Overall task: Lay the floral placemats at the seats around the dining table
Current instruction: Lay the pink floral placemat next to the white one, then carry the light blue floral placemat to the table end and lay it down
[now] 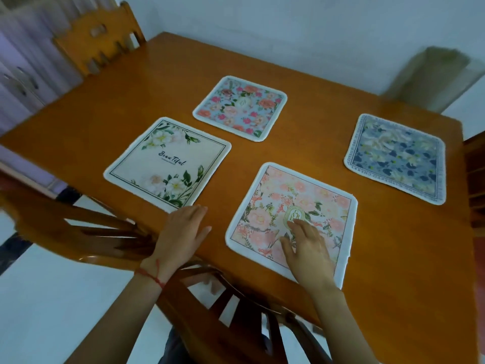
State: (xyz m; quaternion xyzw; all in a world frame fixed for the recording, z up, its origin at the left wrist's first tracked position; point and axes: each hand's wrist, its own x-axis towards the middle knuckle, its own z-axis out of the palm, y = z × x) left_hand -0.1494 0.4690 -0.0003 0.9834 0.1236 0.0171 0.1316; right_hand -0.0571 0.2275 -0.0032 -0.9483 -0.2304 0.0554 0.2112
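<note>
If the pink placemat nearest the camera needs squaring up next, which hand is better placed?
The right hand: its straight fingers already rest on the pink placemat. The left hand lies on the bare table between it and the cream placemat.

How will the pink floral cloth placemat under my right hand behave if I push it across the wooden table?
The pink floral cloth placemat lies thin and flat, so it is probably light and floppy. On the glossy wooden table it would likely slide easily. Pushed from one edge, it may bunch; the right hand pressing flat should move it whole.

wooden dining table (pixel 262 64), four floral placemats flat on it: cream (pixel 168 162), light blue (pixel 240 108), pink (pixel 291 222), dark blue (pixel 396 158)
</note>
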